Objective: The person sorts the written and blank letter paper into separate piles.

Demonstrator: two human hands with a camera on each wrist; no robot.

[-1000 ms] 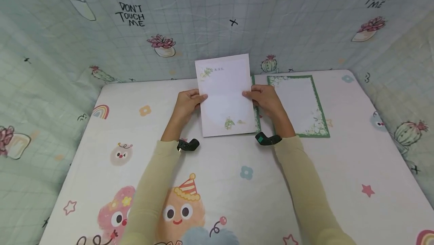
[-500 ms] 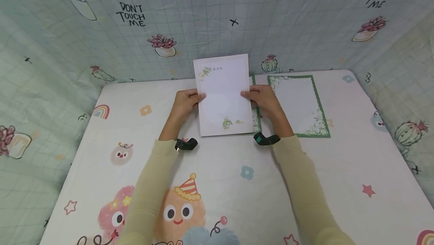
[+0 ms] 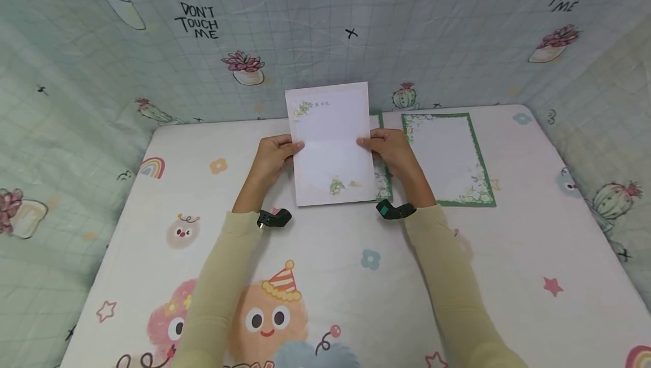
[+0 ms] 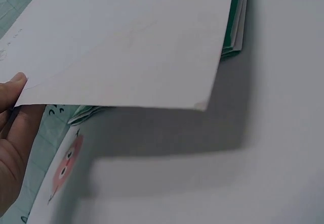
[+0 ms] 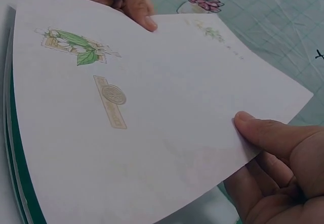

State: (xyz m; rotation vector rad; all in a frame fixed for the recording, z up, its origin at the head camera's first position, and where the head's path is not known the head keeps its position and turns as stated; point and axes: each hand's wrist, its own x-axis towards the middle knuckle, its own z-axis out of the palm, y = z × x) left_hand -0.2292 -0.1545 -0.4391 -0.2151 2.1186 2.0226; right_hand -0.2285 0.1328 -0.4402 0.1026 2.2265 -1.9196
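Note:
A white sheet of paper (image 3: pixel 331 156) with small green leaf prints and a short line of characters is held up over the table between both hands. My left hand (image 3: pixel 271 159) pinches its left edge, thumb on the front and fingers behind. The opposite edge is pinched the same way by my right hand (image 3: pixel 394 150). In the right wrist view the sheet (image 5: pixel 167 102) bows slightly and shows a tan seal print. Behind it lies a stack of green-bordered paper (image 3: pixel 385 184), mostly hidden; its layered edges show in the left wrist view.
To the right, a white sheet with a green floral border (image 3: pixel 445 159) lies flat near the table's back edge. The table (image 3: pixel 325 243) wears a cartoon-printed cover. A patterned cloth curtain (image 3: pixel 305 23) rises behind and at both sides.
Both hands have shifted slightly to the left with the paper, uncovering more of the green-bordered stack behind it. The grip is unchanged.

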